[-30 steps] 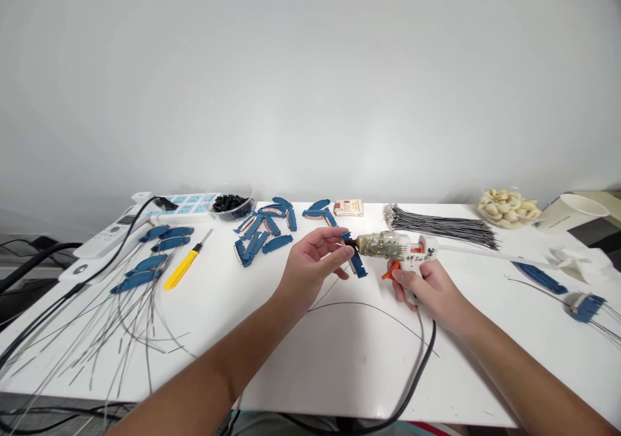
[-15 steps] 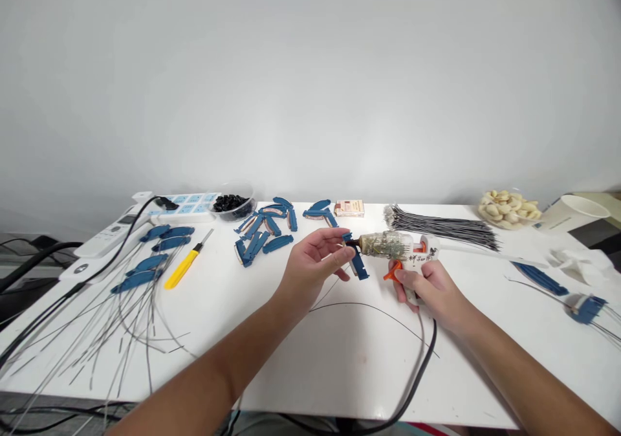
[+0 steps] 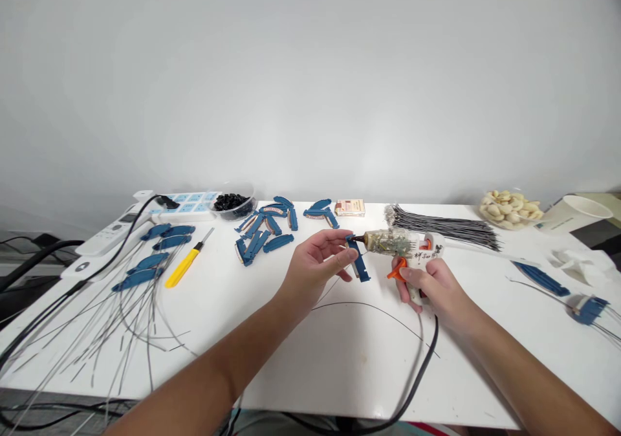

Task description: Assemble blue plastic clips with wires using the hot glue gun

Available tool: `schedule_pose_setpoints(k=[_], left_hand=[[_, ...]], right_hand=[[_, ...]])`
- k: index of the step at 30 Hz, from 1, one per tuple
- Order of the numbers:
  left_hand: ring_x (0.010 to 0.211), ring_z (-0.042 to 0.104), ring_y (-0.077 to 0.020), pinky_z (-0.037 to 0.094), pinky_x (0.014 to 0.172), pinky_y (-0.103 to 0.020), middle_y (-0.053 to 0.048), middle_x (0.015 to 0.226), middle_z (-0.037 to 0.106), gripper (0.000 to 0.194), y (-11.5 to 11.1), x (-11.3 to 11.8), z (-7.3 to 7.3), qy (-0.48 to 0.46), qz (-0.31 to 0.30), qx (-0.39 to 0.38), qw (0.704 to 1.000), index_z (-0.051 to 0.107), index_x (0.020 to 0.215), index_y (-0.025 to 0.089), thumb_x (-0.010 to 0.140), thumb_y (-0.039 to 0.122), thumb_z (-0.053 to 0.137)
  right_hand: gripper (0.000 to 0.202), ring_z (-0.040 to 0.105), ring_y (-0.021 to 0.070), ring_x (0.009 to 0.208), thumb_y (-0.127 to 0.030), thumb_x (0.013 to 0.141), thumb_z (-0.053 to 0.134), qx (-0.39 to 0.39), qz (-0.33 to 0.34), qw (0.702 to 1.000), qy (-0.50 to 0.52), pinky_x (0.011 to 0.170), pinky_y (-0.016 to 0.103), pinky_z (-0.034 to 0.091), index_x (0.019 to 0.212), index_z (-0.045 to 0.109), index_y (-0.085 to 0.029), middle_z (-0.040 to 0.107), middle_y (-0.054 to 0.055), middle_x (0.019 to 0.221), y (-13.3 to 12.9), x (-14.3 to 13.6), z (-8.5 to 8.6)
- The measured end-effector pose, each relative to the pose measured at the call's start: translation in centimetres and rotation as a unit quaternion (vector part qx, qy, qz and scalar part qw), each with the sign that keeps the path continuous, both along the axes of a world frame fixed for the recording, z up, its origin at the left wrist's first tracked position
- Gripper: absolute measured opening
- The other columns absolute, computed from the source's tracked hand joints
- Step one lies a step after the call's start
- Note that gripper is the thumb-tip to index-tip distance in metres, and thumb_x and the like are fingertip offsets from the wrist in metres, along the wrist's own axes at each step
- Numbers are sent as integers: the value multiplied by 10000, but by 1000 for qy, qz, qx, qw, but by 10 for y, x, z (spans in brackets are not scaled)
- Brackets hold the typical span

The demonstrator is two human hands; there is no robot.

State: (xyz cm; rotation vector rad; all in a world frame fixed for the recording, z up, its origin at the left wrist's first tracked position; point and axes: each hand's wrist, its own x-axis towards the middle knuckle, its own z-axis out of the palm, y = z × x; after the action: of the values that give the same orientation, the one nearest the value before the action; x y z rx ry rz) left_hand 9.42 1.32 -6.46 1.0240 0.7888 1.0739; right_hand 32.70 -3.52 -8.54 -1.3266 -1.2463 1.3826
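Observation:
Between the thumb and fingers of my left hand [image 3: 323, 258] is a blue plastic piece [image 3: 359, 269], tilted, with a thin wire trailing from below it. My right hand [image 3: 431, 284] is closed round the handle of a white glue gun [image 3: 400, 245], a finger on its orange trigger [image 3: 396, 270]. The gun's dark nozzle points left at the top end of the blue piece; whether they touch I cannot tell. A long white glue stick sticks out behind the gun.
Blue pieces [image 3: 278, 243] lie beyond my left hand, near a tub of black parts [image 3: 231, 204]. Wired blue pieces [image 3: 148, 262] and a yellow screwdriver [image 3: 180, 271] are left. A wire bundle [image 3: 446, 226] lies behind the gun; a black cord [image 3: 422, 371] hangs over the front edge.
The glue gun and my right hand have shifted slightly right, so more of the nozzle shows beside the blue piece. My left hand keeps its hold, nearly unmoved.

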Motion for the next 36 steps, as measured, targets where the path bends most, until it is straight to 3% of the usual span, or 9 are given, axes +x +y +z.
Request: schedule_pose_setpoints(k=[4, 9, 16, 21, 25, 27, 32, 36], left_hand=[[708, 657, -150, 605, 532, -243, -24, 816, 674, 452, 0, 1, -2, 1, -4, -2, 1000, 776, 1095, 160, 719, 333, 956], [731, 658, -148, 593, 539, -234, -31, 859, 682, 444, 1, -1, -2, -6, -13, -22, 1000, 781, 1109, 171, 737, 345, 950], [701, 625, -128, 596, 569, -246, -30, 859, 684, 470, 4, -4, 2, 13, 20, -58, 998, 801, 1118, 173, 719, 363, 959], [802, 634, -142, 585, 575, -217, -22, 888, 690, 486, 10, -8, 4, 6, 54, -52, 997, 786, 1136, 187, 713, 349, 961], [838, 627, -134, 584, 584, -211, -21, 938, 684, 497, 13, -10, 4, -8, 65, -51, 997, 784, 1139, 185, 706, 345, 968], [836, 624, -130, 582, 581, -210, -20, 948, 677, 497, 13, -10, 5, -13, 64, -52, 996, 785, 1139, 182, 706, 339, 970], [824, 628, -128, 578, 583, -217, -17, 946, 684, 480, 10, -10, 8, -26, 57, -56, 996, 786, 1123, 178, 707, 330, 969], [814, 636, -127, 569, 586, -218, -27, 971, 707, 488, 9, -11, 8, -41, 53, -60, 996, 782, 1131, 181, 710, 344, 968]], right_hand=[[288, 461, 130, 377, -416, 878, 642, 12, -18, 999, 25, 440, 293, 345, 717, 654, -177, 624, 19, 518, 2, 2, -1], [177, 431, 131, 355, -388, 882, 609, 33, -62, 995, 74, 437, 296, 228, 869, 621, -211, 599, -12, 510, 3, 3, 6], [331, 381, 143, 358, -490, 885, 457, 19, -73, 991, 108, 391, 301, 229, 750, 596, -223, 538, 10, 519, 10, 12, 18], [437, 401, 102, 363, -463, 931, 462, -34, -94, 994, 32, 387, 265, 197, 623, 599, -184, 573, 28, 564, 8, 31, 12], [389, 413, 105, 421, -397, 927, 496, -79, -86, 993, -25, 397, 235, 218, 620, 593, -179, 498, -5, 528, -10, 40, 8], [358, 440, 114, 453, -395, 933, 510, -92, -68, 992, -46, 406, 228, 242, 653, 587, -186, 528, -2, 549, -20, 42, 8], [545, 486, 137, 401, -659, 970, 545, -137, -14, 980, -146, 375, 252, 276, 761, 678, -173, 703, 75, 647, -32, 61, 13], [677, 405, 130, 343, -675, 978, 553, -108, -22, 956, -271, 412, 278, 236, 512, 587, -185, 544, 40, 417, -34, 75, 22]])
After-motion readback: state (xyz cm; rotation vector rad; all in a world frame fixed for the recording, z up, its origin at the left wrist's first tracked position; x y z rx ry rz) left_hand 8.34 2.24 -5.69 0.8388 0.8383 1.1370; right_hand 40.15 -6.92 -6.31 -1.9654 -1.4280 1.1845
